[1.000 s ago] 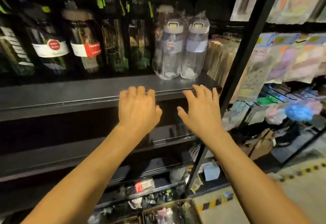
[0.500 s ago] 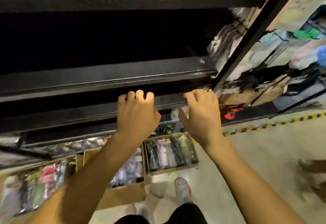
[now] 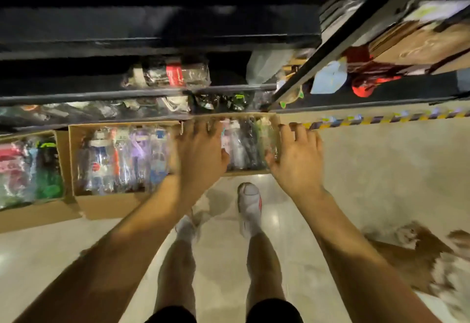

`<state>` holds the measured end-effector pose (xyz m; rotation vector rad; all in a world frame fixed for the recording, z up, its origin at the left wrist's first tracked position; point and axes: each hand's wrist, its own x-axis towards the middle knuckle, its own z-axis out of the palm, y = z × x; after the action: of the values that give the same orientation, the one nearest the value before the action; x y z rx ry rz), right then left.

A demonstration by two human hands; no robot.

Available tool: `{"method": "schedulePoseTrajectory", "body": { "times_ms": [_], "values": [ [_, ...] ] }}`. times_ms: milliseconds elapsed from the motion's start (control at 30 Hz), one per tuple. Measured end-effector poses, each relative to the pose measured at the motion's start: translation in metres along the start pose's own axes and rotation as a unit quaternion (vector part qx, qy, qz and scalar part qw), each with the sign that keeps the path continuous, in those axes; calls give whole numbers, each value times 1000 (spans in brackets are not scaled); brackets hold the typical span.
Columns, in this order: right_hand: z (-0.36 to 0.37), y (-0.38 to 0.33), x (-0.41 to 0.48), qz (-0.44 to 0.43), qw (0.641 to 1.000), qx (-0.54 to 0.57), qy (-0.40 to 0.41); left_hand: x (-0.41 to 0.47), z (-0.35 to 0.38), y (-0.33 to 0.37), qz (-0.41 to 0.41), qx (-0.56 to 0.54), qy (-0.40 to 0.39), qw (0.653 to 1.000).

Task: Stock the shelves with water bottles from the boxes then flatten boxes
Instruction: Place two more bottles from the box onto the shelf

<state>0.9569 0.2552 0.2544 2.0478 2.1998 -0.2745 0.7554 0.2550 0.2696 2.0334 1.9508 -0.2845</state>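
Three open cardboard boxes of plastic-wrapped water bottles stand on the floor against the dark shelf unit (image 3: 157,30). My left hand (image 3: 201,152) hovers, fingers spread and empty, over the gap between the middle box (image 3: 76,159) and the right box (image 3: 276,124). My right hand (image 3: 297,157) is open and empty at the right box's right edge. Wrapped bottles (image 3: 244,144) show between my hands; more (image 3: 122,159) fill the middle box. A third box (image 3: 38,213) sits at far left. Whether either hand touches the box cannot be told.
A wrapped bottle (image 3: 173,74) lies on the lowest shelf. A slanted black upright (image 3: 330,45) divides the unit from shelves of packets at right. Yellow-black tape (image 3: 381,118) marks the floor edge. My feet (image 3: 249,205) stand behind the boxes; brown blurred debris (image 3: 417,251) lies right.
My view has swung from the bottle shelf down to the floor boxes. Both hands dropped from the shelf edge to just over the right box, still empty.
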Motion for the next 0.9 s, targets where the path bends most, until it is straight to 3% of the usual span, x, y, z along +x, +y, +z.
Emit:
{"method": "schedulePoseTrajectory", "body": {
  "times_ms": [167,300,433,633,700,900],
  "values": [
    [122,30,22,27,998,26,-47,38,112,13,-4,48,-45,998],
    [217,48,27,48,998,38,-29,57,205,12,-17,74,-73,994],
    [296,61,37,78,990,79,-81,75,288,11,-11,80,-110,991],
    [367,66,53,113,980,128,-105,110,376,-1,6,30,-63,998],
    [385,70,62,119,978,137,-103,124,396,-1,3,30,-91,995],
    [435,91,102,149,971,157,-103,173,436,5,-83,-7,-103,991]
  ]
}}
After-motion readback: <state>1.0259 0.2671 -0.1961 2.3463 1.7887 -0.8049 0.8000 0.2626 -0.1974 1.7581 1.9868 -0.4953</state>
